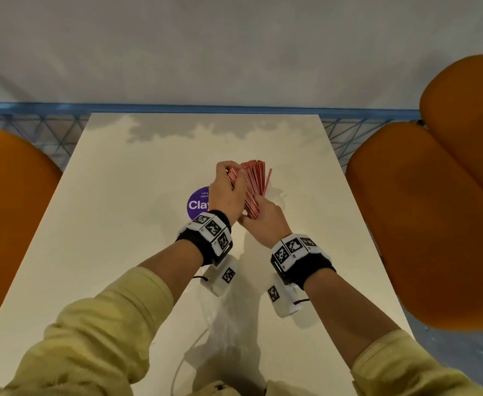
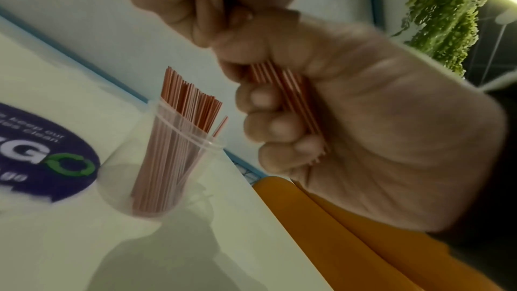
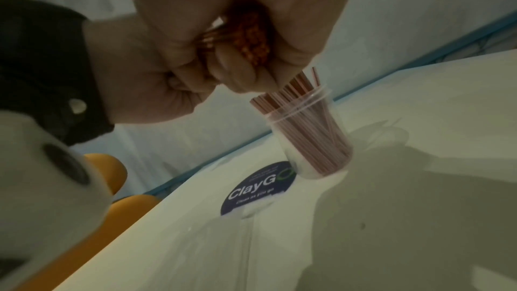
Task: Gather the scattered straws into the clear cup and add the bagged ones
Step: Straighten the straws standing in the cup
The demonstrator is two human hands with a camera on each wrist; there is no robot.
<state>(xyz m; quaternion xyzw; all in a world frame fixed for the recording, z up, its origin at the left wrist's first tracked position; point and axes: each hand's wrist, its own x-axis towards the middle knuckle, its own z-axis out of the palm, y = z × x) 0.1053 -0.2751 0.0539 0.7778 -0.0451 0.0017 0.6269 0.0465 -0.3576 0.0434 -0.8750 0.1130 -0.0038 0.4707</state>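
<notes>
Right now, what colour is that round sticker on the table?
The round sticker is dark purple with white lettering and a green ring; the right wrist view shows it best.

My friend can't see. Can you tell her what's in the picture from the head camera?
Two hands hold a bundle of red-and-white straws above a white table: the left hand grips its upper part, the right hand its lower end. Behind them, more straws stand in a clear cup beside a purple round sticker. Orange chairs flank the table.

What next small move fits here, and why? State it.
Probably lower the held bundle of straws, gripped by the left hand and right hand, into the clear cup: the cup stands upright, already part-filled, just beyond the hands.
</notes>
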